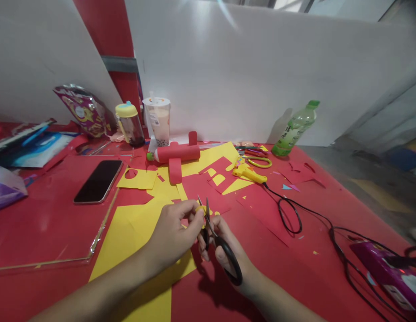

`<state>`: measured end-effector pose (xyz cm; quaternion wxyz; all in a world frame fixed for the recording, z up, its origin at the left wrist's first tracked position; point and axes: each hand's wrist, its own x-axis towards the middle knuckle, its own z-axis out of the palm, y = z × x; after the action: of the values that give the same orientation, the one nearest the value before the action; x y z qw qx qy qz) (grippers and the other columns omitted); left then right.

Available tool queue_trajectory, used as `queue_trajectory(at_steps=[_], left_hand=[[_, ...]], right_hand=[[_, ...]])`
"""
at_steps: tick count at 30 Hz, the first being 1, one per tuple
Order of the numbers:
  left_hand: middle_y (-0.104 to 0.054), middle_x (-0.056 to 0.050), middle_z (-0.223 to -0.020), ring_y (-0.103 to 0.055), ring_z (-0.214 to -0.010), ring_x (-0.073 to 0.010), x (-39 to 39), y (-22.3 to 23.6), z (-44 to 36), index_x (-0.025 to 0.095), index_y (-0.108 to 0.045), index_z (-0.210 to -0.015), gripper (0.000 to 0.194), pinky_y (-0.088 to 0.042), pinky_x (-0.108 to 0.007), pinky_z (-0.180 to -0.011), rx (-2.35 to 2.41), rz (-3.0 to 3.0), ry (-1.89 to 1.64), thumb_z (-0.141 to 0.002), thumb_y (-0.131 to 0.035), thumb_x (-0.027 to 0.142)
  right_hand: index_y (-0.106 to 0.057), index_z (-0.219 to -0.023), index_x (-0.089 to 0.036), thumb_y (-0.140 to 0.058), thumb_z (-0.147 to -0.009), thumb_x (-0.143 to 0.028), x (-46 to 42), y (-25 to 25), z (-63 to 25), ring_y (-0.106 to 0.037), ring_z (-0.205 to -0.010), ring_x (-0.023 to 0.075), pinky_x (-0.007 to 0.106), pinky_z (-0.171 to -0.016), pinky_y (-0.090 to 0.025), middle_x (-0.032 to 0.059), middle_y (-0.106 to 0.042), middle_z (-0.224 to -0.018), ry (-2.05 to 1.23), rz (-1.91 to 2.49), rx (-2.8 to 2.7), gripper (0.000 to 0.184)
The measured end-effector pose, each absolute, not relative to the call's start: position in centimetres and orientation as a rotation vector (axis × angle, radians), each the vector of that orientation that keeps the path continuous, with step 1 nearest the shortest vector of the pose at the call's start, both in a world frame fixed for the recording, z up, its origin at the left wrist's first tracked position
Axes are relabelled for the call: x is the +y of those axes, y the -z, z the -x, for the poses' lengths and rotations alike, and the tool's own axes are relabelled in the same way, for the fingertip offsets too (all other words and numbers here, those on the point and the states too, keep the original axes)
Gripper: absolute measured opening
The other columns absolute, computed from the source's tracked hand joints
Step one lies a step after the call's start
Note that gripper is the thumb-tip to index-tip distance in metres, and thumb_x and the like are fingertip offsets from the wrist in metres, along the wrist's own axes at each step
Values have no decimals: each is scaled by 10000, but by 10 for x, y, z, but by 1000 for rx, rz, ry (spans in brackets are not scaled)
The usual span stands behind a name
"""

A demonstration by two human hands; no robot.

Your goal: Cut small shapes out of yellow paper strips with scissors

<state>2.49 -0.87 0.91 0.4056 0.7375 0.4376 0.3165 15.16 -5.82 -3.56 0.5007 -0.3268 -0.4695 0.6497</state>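
Observation:
My left hand [179, 226] pinches a small piece of yellow paper [201, 209] between thumb and fingers. My right hand [233, 252] has its fingers through the loops of black-handled scissors [229, 261]. The scissor blades point up and stand slightly apart, right at the yellow piece. Yellow paper sheets [134, 228] lie beneath my left arm on the red table. Beyond my hands sits a red paper airplane-like model [176, 154] with a green tip. Cut red paper [196, 188] and small yellow scraps are scattered around it.
A phone [98, 181] lies at left. Along the back stand a snack bag [83, 109], a yellow-lidded bottle [130, 125], a bubble tea cup [159, 121] and a leaning green bottle [295, 129]. A yellow glue gun [250, 173] trails its cord toward a purple power strip [388, 273].

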Motion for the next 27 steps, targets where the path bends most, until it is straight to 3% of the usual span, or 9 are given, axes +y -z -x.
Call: queue_trajectory(at_steps=[12, 27], left_hand=[[-519, 66, -422, -500, -387, -56, -11, -9, -27, 173, -426, -563, 249, -386, -159, -453, 1013, -1707, -794, -808, -396, 208], [-538, 64, -445, -499, -365, -42, -15, -6, -31, 172, -443, -587, 242, -388, -133, -410, 989, -1550, -831, -821, -402, 223]], right_hand=[[-357, -794, -226, -584, -648, -546, -56, 36, -156, -371, -606, 98, 221, -550, -345, -26, -418, -721, -1650, 710, -1094, 419], [-340, -778, -228, -553, -678, -546, -56, 37, -156, -320, -527, 71, 200, -488, -300, -51, -391, -662, -1615, 722, -1112, 395]])
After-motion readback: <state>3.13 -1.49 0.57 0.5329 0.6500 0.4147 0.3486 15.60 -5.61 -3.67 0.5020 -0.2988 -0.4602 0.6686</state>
